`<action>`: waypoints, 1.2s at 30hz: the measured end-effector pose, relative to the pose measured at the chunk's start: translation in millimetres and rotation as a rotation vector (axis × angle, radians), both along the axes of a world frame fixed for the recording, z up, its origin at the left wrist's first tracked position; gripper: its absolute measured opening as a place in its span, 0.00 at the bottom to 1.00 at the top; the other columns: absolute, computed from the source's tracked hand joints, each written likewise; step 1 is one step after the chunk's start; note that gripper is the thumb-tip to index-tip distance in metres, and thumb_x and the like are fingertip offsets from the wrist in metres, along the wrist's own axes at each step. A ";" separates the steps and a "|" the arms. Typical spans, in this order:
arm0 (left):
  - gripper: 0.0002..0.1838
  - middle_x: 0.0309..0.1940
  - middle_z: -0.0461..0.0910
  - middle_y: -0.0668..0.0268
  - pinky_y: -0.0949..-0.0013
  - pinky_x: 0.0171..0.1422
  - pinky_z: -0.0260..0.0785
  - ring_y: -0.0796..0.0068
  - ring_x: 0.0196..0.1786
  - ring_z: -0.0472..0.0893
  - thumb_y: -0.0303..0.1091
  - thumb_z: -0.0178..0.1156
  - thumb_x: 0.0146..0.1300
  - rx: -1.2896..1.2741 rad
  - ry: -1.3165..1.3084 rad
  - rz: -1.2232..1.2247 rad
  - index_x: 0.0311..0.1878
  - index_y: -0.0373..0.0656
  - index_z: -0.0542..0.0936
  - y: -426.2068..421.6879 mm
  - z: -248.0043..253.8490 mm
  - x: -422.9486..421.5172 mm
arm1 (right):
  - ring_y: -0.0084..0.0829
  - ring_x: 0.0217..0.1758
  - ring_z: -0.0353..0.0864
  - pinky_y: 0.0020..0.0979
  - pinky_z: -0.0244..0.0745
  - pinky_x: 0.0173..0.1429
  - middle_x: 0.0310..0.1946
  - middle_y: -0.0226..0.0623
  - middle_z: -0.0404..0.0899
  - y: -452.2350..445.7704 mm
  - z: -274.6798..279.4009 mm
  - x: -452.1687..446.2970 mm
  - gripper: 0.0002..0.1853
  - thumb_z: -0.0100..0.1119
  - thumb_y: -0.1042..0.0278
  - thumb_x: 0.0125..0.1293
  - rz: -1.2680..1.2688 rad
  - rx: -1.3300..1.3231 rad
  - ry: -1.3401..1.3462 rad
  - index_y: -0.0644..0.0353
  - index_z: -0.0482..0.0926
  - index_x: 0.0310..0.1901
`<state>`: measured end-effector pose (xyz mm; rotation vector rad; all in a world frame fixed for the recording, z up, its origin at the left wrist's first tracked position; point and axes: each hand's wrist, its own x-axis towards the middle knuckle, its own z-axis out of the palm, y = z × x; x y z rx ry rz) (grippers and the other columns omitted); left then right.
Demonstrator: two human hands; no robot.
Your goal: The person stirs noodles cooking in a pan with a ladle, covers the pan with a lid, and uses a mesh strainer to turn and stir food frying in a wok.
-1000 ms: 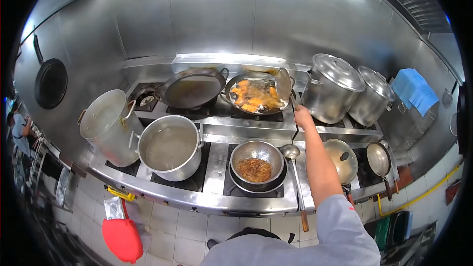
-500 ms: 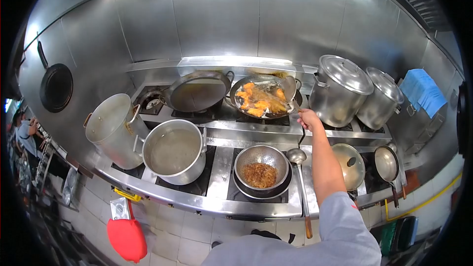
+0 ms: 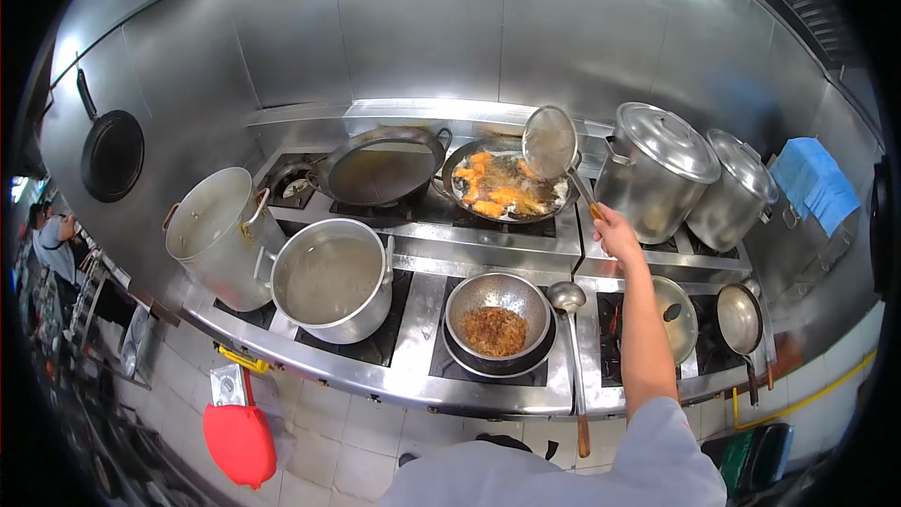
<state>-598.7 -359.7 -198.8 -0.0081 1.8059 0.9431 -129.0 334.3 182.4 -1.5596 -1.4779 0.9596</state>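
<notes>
Right hand (image 3: 615,232) out over the stove (image 3: 422,357), fingers clamped round the handle of the skimmer (image 3: 550,142); its mesh is up at the wok (image 3: 495,146), over toward the right rear side, face tipped to the camera; whether metal touches metal there, this angle won't say; the left hand is out of view, so no telling whether its fingers are apart or together!

And look beneath: orange pieces (image 3: 507,197) in foaming oil, gathered mostly left and near; here's the main danger, for a quick dip of that mesh could throw hot oil over the rim toward the bare forearm; the handle is long, so a heavy load could roll the mesh in the grip and drop pieces with a splash!

To the right, the lidded pot (image 3: 657,192) stands near the hand; a wide swing might clip it, knuckles first; on the left, the second wok (image 3: 394,136) sits close, and drips could land in its dark liquid; down front, the ladle (image 3: 567,297), its wooden grip jutting past the stove's edge, where a sleeve could catch and flip it; just beside, the bowl (image 3: 469,296) of brown bits (image 3: 495,330) sits over a black pan, exposed to any such knock.
</notes>
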 end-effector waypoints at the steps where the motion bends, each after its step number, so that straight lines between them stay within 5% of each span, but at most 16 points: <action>1: 0.26 0.49 0.76 0.56 0.64 0.41 0.75 0.65 0.43 0.79 0.48 0.50 0.68 -0.014 -0.002 -0.011 0.61 0.41 0.67 -0.1 -1.1 -1.7 | 0.18 0.19 0.66 0.23 0.64 0.23 0.21 0.28 0.73 -0.3 -2.7 6.0 0.26 0.51 0.67 0.65 0.003 0.001 -0.004 0.51 0.66 0.65; 13: 0.24 0.49 0.76 0.57 0.64 0.38 0.73 0.63 0.41 0.78 0.47 0.49 0.68 -0.026 0.013 -0.140 0.61 0.43 0.68 64.2 26.7 -28.5 | 0.15 0.14 0.59 0.21 0.56 0.17 0.21 0.25 0.70 18.1 -5.0 17.7 0.27 0.50 0.70 0.66 0.175 -0.155 -0.092 0.51 0.63 0.67; 17: 0.19 0.42 0.78 0.58 0.58 0.35 0.75 0.60 0.35 0.80 0.43 0.53 0.66 -0.058 0.004 -0.110 0.55 0.43 0.69 89.1 -10.7 -40.2 | 0.15 0.13 0.60 0.20 0.55 0.16 0.20 0.25 0.71 20.4 5.9 12.7 0.26 0.50 0.70 0.66 0.233 -0.198 -0.085 0.51 0.63 0.67; 20: 0.19 0.42 0.78 0.58 0.58 0.33 0.75 0.59 0.34 0.80 0.41 0.52 0.67 -0.039 -0.036 -0.092 0.56 0.43 0.68 77.9 -43.1 -42.3 | 0.14 0.13 0.60 0.20 0.55 0.16 0.20 0.25 0.71 -1.2 33.2 12.3 0.26 0.50 0.70 0.67 0.262 -0.205 -0.074 0.52 0.63 0.67; 23: 0.23 0.50 0.76 0.56 0.62 0.37 0.74 0.61 0.43 0.78 0.47 0.47 0.68 -0.123 -0.085 -0.169 0.61 0.45 0.68 56.0 -31.9 -24.5 | 0.13 0.13 0.60 0.19 0.54 0.16 0.20 0.24 0.71 -11.1 40.2 27.6 0.26 0.50 0.70 0.67 0.273 -0.227 -0.053 0.52 0.63 0.66; 29: 0.24 0.49 0.77 0.57 0.61 0.36 0.74 0.61 0.42 0.79 0.47 0.48 0.67 -0.122 -0.076 -0.209 0.61 0.44 0.68 29.2 -24.7 -21.2 | 0.14 0.14 0.60 0.19 0.56 0.16 0.22 0.26 0.73 -12.7 22.9 24.6 0.25 0.51 0.68 0.66 0.245 -0.254 -0.142 0.50 0.65 0.66; 36: 0.24 0.49 0.77 0.57 0.61 0.36 0.74 0.61 0.41 0.79 0.47 0.48 0.67 -0.055 -0.025 -0.203 0.61 0.44 0.67 57.5 -9.7 -43.4 | 0.14 0.13 0.61 0.18 0.57 0.15 0.23 0.29 0.75 -8.7 -6.6 -11.0 0.19 0.49 0.66 0.68 0.191 -0.385 0.162 0.54 0.69 0.60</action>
